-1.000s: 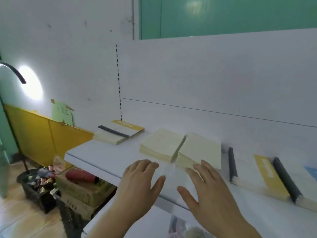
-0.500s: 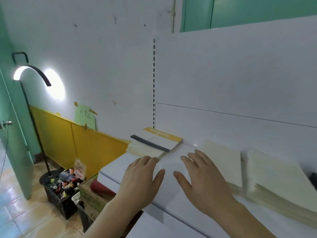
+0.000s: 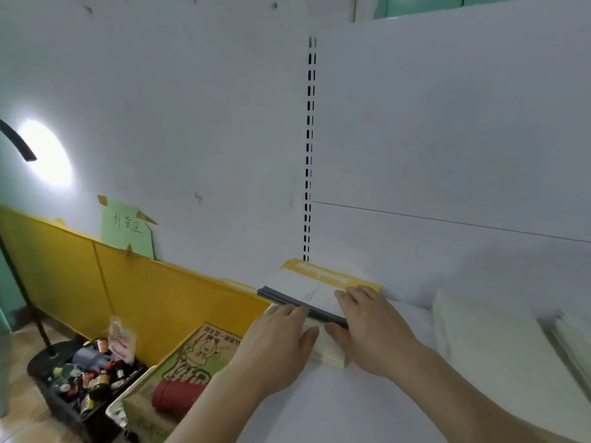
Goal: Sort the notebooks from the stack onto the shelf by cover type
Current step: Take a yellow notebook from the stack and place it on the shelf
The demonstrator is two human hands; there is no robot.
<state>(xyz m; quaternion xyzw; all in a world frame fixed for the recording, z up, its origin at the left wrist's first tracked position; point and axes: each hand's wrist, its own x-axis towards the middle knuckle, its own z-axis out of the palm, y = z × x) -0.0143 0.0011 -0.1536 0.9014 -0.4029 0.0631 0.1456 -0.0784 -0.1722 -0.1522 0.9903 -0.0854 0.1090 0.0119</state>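
I count two hands over the white shelf (image 3: 335, 407). My left hand (image 3: 275, 350) lies flat with straight fingers on the near left edge of the notebook stack (image 3: 307, 302), fingertips touching its dark spine. My right hand (image 3: 374, 327) rests on the stack's top cover, fingers spread and extended, thumb down against the near side; neither hand curls around anything that I can see.

The stack sits at the far left end of the shelf, close against the back panel. I make out one top cover plainly: smooth white card with a yellow band along its far edge bearing white lettering, and a dark grey strip binding the near-left spine. Pale cream page edges show beneath my hands; I cannot count the notebooks in it.

To the right lie two more piles, the nearer cream pile (image 3: 489, 343) plain and matte, the second pile (image 3: 572, 343) cut by the frame edge.

Below left on the floor: one printed cardboard box (image 3: 195, 353) holding a red cylinder (image 3: 176, 394), and one dark crate of small bottles (image 3: 86, 378). Beyond, a yellow panel (image 3: 80, 282), one green taped note (image 3: 128, 228), and one slotted upright (image 3: 308, 148) on the white wall
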